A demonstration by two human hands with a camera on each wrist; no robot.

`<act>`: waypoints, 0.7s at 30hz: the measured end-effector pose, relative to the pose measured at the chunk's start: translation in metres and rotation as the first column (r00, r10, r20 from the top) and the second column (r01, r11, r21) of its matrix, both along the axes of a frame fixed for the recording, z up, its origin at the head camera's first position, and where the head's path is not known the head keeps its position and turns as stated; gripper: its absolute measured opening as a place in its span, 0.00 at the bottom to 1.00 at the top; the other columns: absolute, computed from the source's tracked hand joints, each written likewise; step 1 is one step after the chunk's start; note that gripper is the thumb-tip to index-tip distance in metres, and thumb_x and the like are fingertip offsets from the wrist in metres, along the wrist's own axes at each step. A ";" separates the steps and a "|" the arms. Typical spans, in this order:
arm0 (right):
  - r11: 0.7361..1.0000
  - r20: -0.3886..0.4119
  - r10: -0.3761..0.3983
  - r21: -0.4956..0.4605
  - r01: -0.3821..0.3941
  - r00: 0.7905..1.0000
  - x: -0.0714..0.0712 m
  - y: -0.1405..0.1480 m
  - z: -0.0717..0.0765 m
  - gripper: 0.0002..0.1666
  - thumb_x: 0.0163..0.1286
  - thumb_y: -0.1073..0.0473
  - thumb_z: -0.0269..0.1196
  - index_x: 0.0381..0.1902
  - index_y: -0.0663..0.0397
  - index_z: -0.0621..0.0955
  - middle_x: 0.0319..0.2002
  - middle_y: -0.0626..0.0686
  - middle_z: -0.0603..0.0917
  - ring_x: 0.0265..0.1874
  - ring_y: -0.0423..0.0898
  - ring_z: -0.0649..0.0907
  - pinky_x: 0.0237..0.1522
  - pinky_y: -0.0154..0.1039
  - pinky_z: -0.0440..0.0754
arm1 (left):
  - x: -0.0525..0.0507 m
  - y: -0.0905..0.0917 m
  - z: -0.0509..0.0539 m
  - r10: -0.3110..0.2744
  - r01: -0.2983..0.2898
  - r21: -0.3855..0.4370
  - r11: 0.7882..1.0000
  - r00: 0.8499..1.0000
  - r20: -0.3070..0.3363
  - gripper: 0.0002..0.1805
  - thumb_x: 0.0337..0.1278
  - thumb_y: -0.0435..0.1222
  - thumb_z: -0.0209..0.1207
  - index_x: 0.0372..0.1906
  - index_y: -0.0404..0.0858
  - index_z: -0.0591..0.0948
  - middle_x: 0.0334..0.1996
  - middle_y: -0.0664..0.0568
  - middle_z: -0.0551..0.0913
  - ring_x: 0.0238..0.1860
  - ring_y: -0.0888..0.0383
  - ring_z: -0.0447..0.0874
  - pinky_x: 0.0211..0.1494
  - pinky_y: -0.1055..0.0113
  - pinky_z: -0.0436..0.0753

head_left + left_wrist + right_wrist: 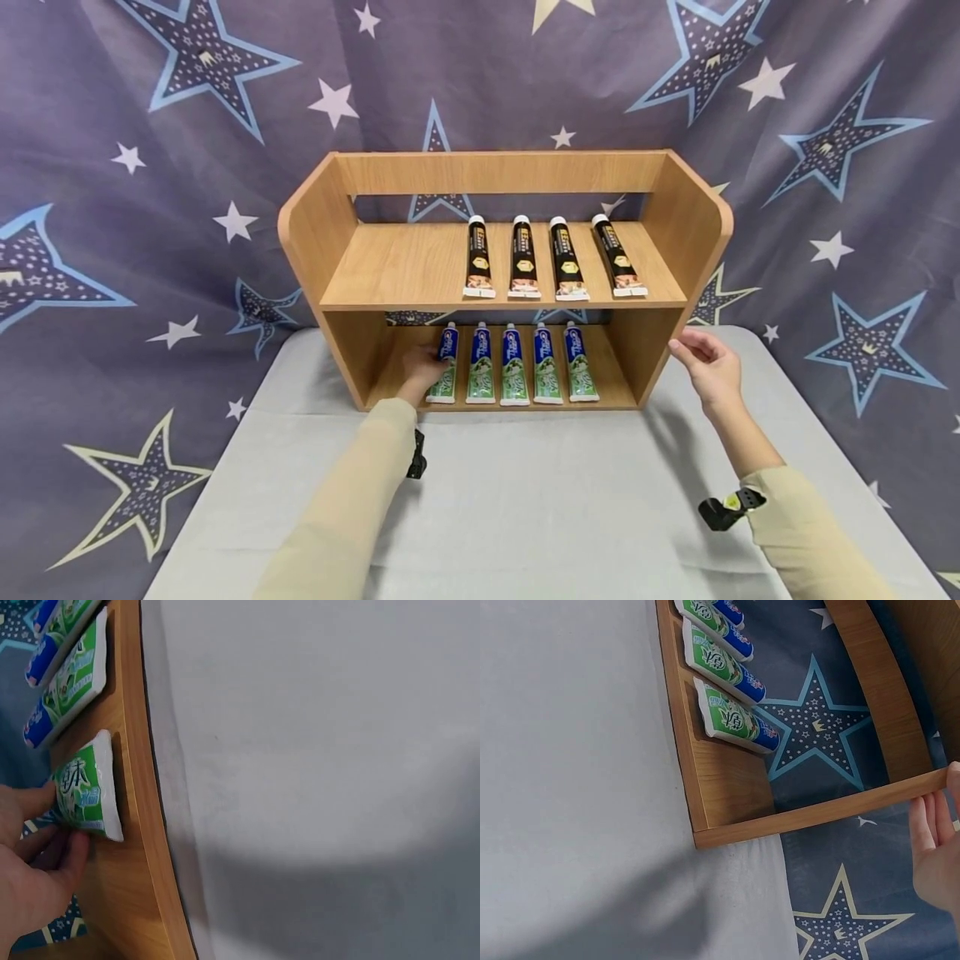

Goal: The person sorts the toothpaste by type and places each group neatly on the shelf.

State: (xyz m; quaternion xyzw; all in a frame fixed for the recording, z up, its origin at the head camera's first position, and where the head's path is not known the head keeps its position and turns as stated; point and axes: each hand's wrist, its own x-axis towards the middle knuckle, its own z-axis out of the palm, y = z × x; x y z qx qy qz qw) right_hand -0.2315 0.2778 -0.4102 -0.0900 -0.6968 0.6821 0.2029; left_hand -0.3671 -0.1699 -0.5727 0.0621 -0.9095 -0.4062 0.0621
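On the lower board of a wooden shelf (480, 172), my left hand (422, 368) pinches the leftmost blue-and-green toothpaste tube (447, 367). In the left wrist view, the thumb and fingers (71, 859) close around the body of this tube (84, 791), whose flat white end faces the shelf's front edge. My right hand (711, 367) is at the shelf's right side panel (693, 218). The right wrist view shows that hand (939, 851) gripping the panel's front edge (817, 814) between thumb and fingers. Several matching toothpaste tubes (513, 367) lie in a row beside the held one.
Several black tubes (524, 258) with white caps lie on the upper board, toward its right half. The shelf stands on a table with a pale cloth (525, 500). A dark star-patterned curtain (247, 167) hangs behind and at both sides.
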 end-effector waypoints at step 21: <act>0.986 -0.079 0.051 -0.153 -0.062 0.996 -0.003 0.003 -0.011 0.11 0.57 0.75 0.66 0.34 0.55 0.84 0.27 0.38 0.87 0.26 0.31 0.85 0.34 0.22 0.84 | 0.124 0.003 0.124 -0.035 0.030 -0.045 0.999 0.993 -0.117 0.20 0.58 0.40 0.62 0.52 0.33 0.81 0.47 0.38 0.86 0.50 0.44 0.84 0.57 0.51 0.81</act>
